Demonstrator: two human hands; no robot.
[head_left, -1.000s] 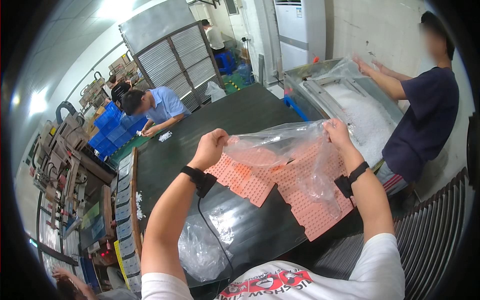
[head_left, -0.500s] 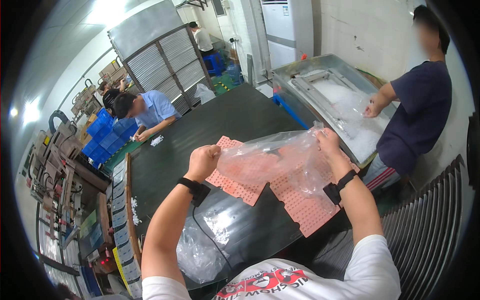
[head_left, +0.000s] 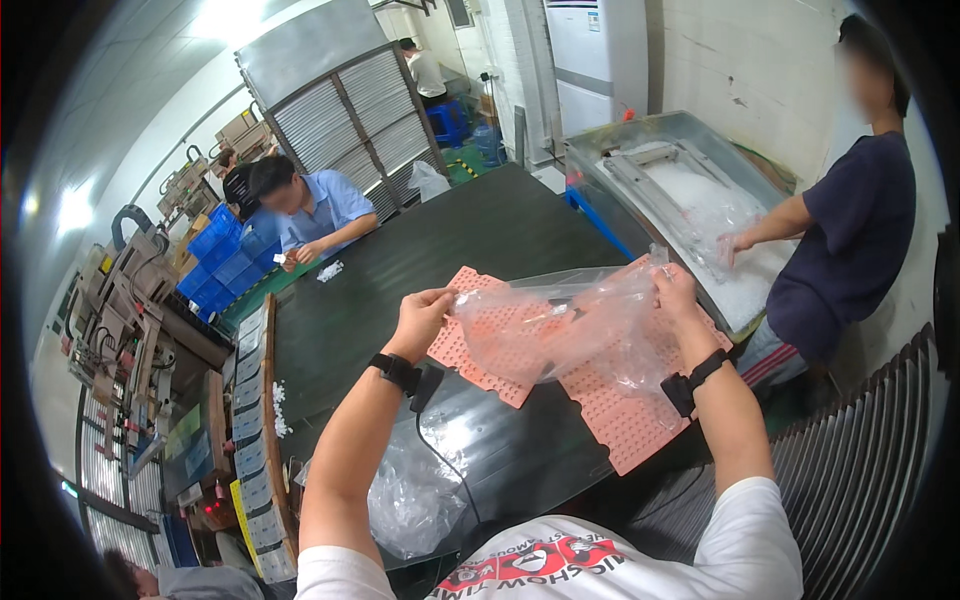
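Observation:
My left hand (head_left: 423, 318) and my right hand (head_left: 678, 298) each pinch one end of a clear plastic bag (head_left: 560, 325), stretched between them above the black table (head_left: 400, 300). Under the bag lie two flat salmon-pink perforated mats (head_left: 620, 420), side by side on the table. Both wrists carry black bands, and a thin black cable runs down from the left one.
A crumpled heap of clear bags (head_left: 415, 490) lies at the table's near edge. To the right, a person in a dark shirt (head_left: 850, 240) reaches into a metal trough (head_left: 660, 190) holding plastic. Across the table sits a person in a blue shirt (head_left: 315, 215) by blue crates (head_left: 225, 265).
My hands have drawn wider apart, pulling the bag out lengthwise. The person on the right has lowered an arm into the trough.

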